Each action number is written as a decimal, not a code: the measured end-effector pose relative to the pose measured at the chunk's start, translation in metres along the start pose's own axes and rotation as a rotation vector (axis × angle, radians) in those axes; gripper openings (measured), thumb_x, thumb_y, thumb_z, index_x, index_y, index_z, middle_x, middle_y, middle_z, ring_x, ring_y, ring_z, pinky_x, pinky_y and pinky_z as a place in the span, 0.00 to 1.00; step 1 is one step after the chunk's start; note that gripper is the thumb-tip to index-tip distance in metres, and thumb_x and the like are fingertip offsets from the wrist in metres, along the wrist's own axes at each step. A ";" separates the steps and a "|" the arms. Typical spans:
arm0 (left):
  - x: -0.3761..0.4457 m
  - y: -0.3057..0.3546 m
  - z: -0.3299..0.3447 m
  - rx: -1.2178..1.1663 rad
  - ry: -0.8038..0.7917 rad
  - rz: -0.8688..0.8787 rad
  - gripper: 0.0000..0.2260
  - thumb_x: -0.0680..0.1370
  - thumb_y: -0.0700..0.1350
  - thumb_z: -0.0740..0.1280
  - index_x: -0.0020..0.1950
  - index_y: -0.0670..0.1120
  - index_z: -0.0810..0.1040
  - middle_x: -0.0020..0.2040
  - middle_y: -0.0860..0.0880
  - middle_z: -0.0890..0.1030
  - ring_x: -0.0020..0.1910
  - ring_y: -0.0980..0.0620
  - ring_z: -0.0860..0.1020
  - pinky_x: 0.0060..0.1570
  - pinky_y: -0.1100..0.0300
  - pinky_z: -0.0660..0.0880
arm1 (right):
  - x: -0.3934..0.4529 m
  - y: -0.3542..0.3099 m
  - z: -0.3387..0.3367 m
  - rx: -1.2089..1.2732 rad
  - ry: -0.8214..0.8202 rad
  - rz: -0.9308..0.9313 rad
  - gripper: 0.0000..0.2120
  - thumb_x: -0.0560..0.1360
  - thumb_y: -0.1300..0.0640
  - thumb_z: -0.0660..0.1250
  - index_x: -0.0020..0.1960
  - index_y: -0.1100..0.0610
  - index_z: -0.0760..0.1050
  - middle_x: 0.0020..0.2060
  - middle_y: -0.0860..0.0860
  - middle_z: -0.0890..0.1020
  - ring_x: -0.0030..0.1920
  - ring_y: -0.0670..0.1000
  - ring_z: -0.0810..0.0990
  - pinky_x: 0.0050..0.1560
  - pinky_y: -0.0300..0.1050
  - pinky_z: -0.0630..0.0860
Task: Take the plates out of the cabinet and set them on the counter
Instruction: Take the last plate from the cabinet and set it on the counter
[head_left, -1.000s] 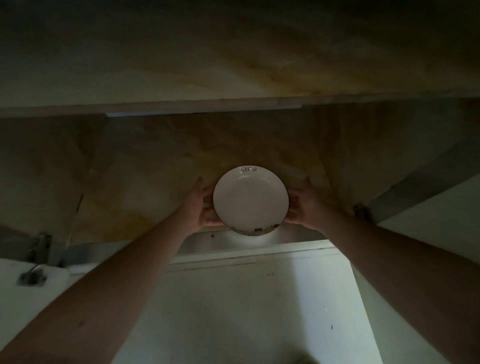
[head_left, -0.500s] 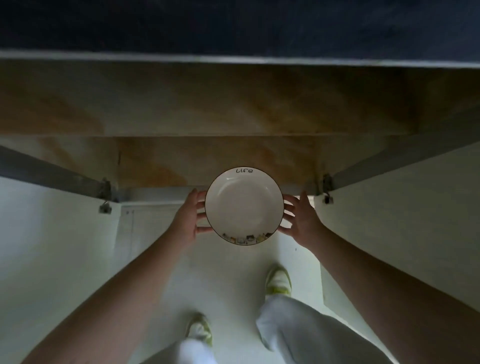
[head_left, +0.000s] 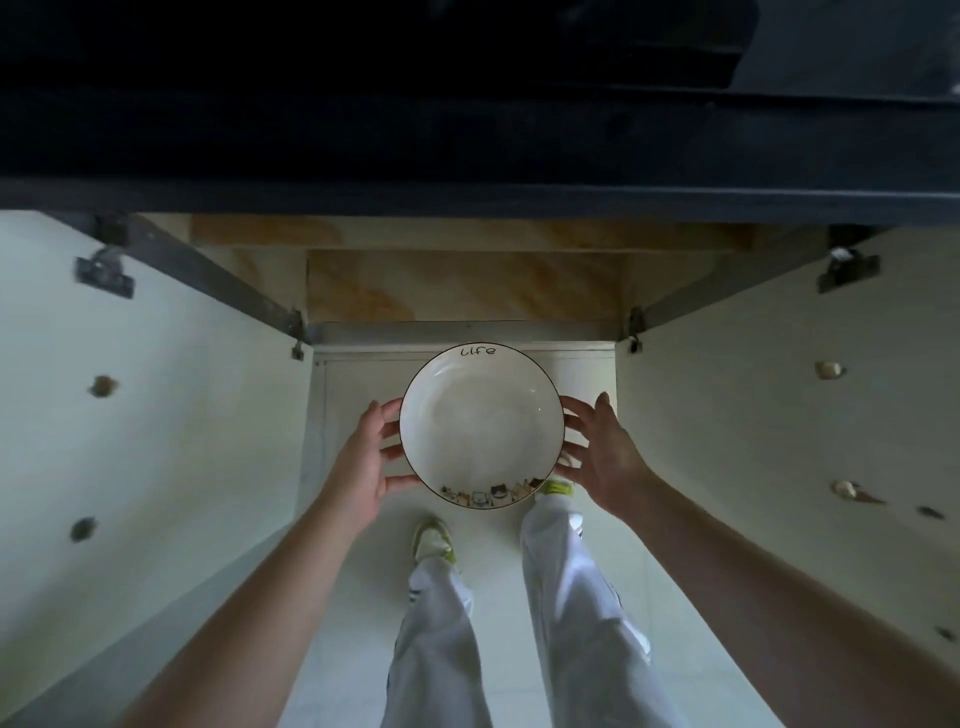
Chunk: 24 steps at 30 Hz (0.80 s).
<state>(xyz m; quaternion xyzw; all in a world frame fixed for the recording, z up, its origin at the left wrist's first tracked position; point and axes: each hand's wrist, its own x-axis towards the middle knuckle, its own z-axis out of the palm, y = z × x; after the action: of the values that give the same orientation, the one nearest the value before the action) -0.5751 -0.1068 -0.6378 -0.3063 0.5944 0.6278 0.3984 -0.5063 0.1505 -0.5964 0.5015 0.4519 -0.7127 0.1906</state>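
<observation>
Since a second before, both hands had drawn the plate out of the cabinet, beneath the dark worktop. Left hand and right hand gripped its opposite rims, fingers spread, above the floor.

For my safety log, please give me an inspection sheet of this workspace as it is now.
Surface: dark counter at top of view; nothing made out on it.
Job's things: one white plate, printed "Life", cat pictures at near rim, held level above the floor.
Clutter: nothing seen.
Hands: left hand and right hand grip opposite rims.
Cables: nothing seen.
Surroundings: both cabinet doors open; shelf inside looks bare; person's legs below plate.
</observation>
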 end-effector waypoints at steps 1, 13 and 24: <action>-0.016 0.003 -0.006 -0.010 -0.006 -0.002 0.21 0.82 0.62 0.51 0.64 0.56 0.77 0.63 0.48 0.77 0.58 0.46 0.78 0.37 0.49 0.81 | -0.015 -0.001 0.006 -0.022 0.003 -0.007 0.29 0.82 0.39 0.43 0.70 0.54 0.70 0.64 0.54 0.75 0.62 0.59 0.75 0.58 0.56 0.74; -0.224 0.058 -0.056 -0.134 -0.075 0.039 0.20 0.82 0.60 0.52 0.58 0.58 0.82 0.63 0.48 0.77 0.58 0.44 0.79 0.40 0.45 0.81 | -0.207 -0.015 0.038 -0.067 -0.058 -0.072 0.28 0.82 0.38 0.44 0.67 0.52 0.73 0.64 0.54 0.76 0.65 0.63 0.74 0.67 0.64 0.68; -0.350 0.111 -0.031 -0.041 -0.183 0.231 0.21 0.82 0.57 0.51 0.55 0.57 0.85 0.59 0.50 0.80 0.53 0.47 0.79 0.41 0.45 0.82 | -0.337 -0.042 0.017 0.045 -0.096 -0.240 0.30 0.80 0.35 0.46 0.61 0.51 0.79 0.61 0.53 0.79 0.59 0.59 0.78 0.56 0.57 0.77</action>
<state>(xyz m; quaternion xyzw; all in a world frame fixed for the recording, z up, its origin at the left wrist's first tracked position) -0.5007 -0.1829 -0.2849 -0.1856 0.5740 0.7066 0.3698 -0.4034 0.0971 -0.2770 0.4132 0.4827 -0.7637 0.1143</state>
